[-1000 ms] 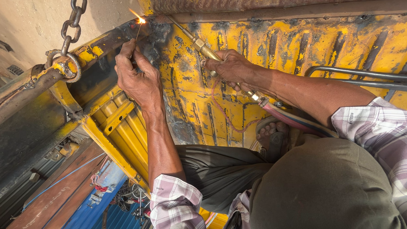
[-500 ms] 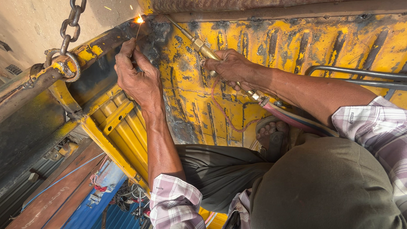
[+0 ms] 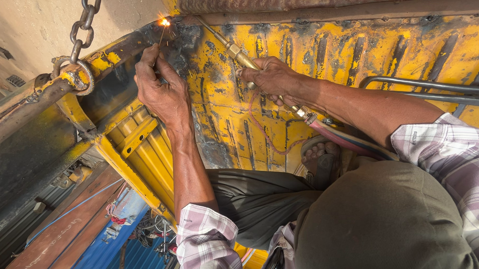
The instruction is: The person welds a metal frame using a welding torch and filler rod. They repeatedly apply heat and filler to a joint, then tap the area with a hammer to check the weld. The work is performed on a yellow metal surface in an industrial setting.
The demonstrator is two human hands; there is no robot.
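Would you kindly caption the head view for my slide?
Right hand aims a brass torch while left hand feeds a rod at a yellow panel.

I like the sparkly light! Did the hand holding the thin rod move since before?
No. The left hand with the thin rod keeps its place below the glowing spot, right of the chain.

The left hand (image 3: pixel 164 92) is pinching a thin filler rod (image 3: pixel 161 37) whose tip is glowing in a small flame (image 3: pixel 164 22) just beyond the fingertips, against the blackened seam of a yellow metal panel (image 3: pixel 327 58). The right hand (image 3: pixel 270 77) is gripping a brass gas torch (image 3: pixel 237 52), its nozzle reaching past the fingers toward the flame, while hoses (image 3: pixel 345 137) are trailing back behind the wrist. A steel chain (image 3: pixel 83 23) is hanging well apart from the left fingers.
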